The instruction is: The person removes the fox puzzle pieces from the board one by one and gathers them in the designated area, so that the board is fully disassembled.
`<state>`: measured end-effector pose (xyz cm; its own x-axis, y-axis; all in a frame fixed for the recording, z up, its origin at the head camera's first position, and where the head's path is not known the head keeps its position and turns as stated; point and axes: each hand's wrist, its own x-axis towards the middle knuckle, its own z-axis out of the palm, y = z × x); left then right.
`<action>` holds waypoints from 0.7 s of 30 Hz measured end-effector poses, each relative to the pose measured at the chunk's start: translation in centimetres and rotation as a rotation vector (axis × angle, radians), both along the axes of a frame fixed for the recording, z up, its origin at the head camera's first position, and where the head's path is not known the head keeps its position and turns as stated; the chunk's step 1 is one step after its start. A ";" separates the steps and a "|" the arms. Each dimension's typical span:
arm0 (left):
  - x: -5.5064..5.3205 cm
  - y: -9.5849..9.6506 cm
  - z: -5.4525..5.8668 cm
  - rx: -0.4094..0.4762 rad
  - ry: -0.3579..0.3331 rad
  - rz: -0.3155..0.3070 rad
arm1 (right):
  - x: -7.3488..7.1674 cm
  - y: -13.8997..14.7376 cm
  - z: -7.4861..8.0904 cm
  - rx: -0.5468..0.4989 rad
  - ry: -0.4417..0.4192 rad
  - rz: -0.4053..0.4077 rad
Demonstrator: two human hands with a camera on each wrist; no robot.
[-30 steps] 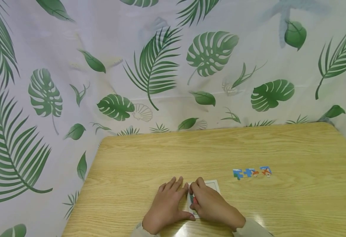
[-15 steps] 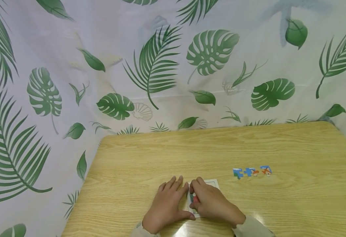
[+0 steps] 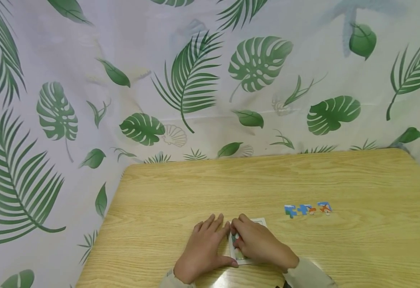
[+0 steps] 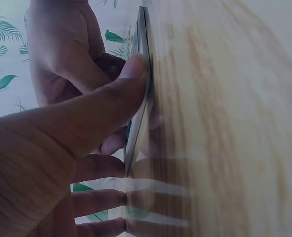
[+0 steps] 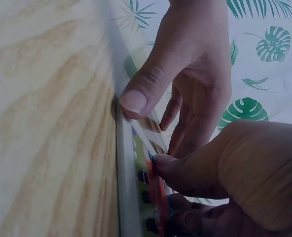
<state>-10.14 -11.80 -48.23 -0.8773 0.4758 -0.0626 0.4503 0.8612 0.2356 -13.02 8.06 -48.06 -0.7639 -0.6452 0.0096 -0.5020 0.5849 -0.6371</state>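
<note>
A small white-rimmed puzzle board (image 3: 261, 221) lies flat near the table's front, with pieces showing a colourful picture (image 5: 145, 190) inside its rim. My left hand (image 3: 203, 250) lies along its left side, fingers straight and spread on the table. The left thumb (image 4: 133, 66) touches the board's near edge. Over the board, my right hand (image 3: 258, 242) has curled fingers and pinches a puzzle piece (image 5: 153, 156) between thumb and fingertips, right at the picture surface. Most of that piece is hidden by the fingers, and the right hand covers much of the board.
Several loose puzzle pieces lie in a row to the right beyond the board: a blue and green one (image 3: 290, 211), a blue one with orange (image 3: 305, 209) and one with an orange starfish shape (image 3: 325, 208). A leaf-print curtain (image 3: 210, 80) hangs behind the wooden table (image 3: 181, 188).
The right thumb and fingertips have shifted slightly on the board, and more of the picture's lower left now shows. The left hand keeps its place on the board's edge.
</note>
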 end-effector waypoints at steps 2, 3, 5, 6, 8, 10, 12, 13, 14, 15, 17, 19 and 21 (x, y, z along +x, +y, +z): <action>0.0 0.0 0.0 0.000 -0.005 0.002 | -0.1 0.0 0.1 0.002 -0.012 0.001; 0.0 0.0 0.1 -0.001 -0.005 0.002 | -0.1 0.0 0.2 0.004 -0.017 0.002; 0.1 0.0 0.2 -0.004 -0.008 0.003 | -0.1 0.0 0.3 0.008 -0.023 -0.001; 0.1 0.0 0.3 -0.006 -0.011 0.004 | -0.2 0.0 0.4 0.010 -0.022 -0.004; 0.1 0.0 0.3 -0.013 -0.013 0.003 | -0.2 0.1 0.4 0.005 -0.008 -0.003; 0.1 0.0 0.3 -0.020 -0.014 0.002 | -0.3 0.2 0.5 -0.006 0.015 -0.002; 0.0 0.0 0.3 -0.025 -0.014 0.001 | -0.5 0.3 0.4 -0.017 0.039 0.009; 0.0 0.0 0.3 -0.027 -0.012 -0.001 | -0.6 0.4 0.3 -0.022 0.049 0.016; 0.0 0.0 0.3 -0.027 -0.009 -0.002 | -0.7 0.5 0.3 -0.025 0.053 0.022; 0.0 0.0 0.2 -0.027 -0.007 -0.003 | -0.7 0.6 0.3 -0.029 0.054 0.028; 0.0 0.0 0.2 -0.026 -0.004 -0.006 | -0.8 0.8 0.3 -0.027 0.045 0.043; 0.0 -0.1 0.2 -0.026 -0.002 -0.007 | -1.0 1.0 0.3 -0.026 0.030 0.059; 0.0 -0.1 0.2 -0.027 -0.004 -0.006 | -1.1 1.1 0.3 -0.027 0.011 0.072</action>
